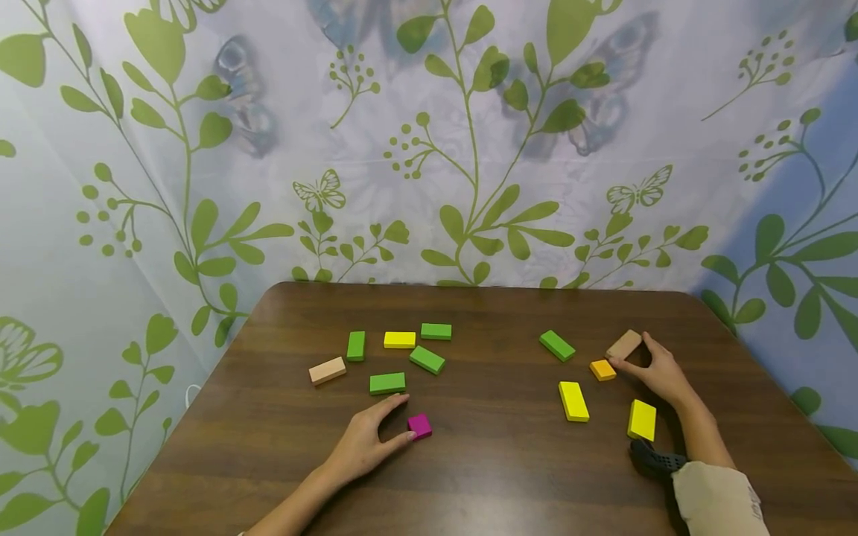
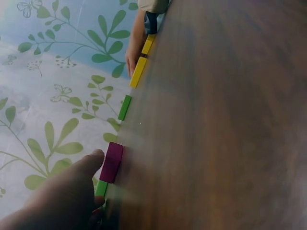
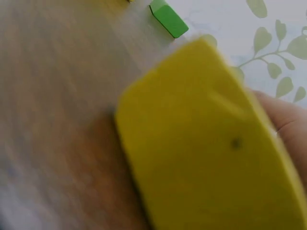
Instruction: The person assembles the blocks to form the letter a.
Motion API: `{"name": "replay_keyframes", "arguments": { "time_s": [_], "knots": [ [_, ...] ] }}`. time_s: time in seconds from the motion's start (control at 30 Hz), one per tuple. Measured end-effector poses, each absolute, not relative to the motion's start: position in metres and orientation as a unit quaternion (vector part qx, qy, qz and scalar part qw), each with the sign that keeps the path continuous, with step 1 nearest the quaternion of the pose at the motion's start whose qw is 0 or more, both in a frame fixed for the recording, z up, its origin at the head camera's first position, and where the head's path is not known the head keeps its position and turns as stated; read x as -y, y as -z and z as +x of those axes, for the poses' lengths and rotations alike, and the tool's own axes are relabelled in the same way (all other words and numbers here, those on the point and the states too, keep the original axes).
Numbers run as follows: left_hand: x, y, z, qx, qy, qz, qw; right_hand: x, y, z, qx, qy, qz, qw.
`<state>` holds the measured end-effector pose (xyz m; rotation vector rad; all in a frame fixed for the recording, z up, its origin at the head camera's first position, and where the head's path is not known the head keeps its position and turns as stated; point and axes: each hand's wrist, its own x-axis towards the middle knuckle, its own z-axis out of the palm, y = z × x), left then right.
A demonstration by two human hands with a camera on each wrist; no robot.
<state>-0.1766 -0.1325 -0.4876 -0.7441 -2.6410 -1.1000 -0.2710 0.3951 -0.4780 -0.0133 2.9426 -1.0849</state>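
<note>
On the left side of the table, my left hand [image 1: 362, 441] rests with fingers spread, its thumb tip right at a small magenta block [image 1: 419, 425]. The index finger reaches toward a green block [image 1: 387, 383]. In the left wrist view the magenta block stands beside the thumb. Over on the right, my right hand [image 1: 662, 378] pinches a plain wooden block [image 1: 624, 345] between thumb and index finger, end to end. A small orange block [image 1: 602, 370] lies just below that thumb. The right wrist view is largely filled by a yellow block [image 3: 192, 139], hiding most of the hand.
Several more green and yellow blocks and another wooden block [image 1: 327, 371] lie at the back left. A yellow block [image 1: 573, 402] and a green block [image 1: 557, 345] lie left of the right hand. A black wrist strap [image 1: 653, 460] sits close to another yellow block [image 1: 642, 419].
</note>
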Motion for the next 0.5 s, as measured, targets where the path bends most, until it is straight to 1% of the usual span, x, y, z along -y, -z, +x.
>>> {"name": "replay_keyframes", "arguments": {
  "time_s": [0.23, 0.5],
  "knots": [
    [0.1311, 0.4908, -0.1761, 0.891, 0.364, -0.255, 0.098, -0.3945, 0.4831, -0.2715, -0.941, 0.335, -0.014, -0.034],
    [0.1297, 0.4934, -0.1748, 0.881, 0.371, -0.265, 0.129, -0.3915, 0.4841, -0.2712, -0.944, 0.324, -0.008, -0.060]
  ]
}}
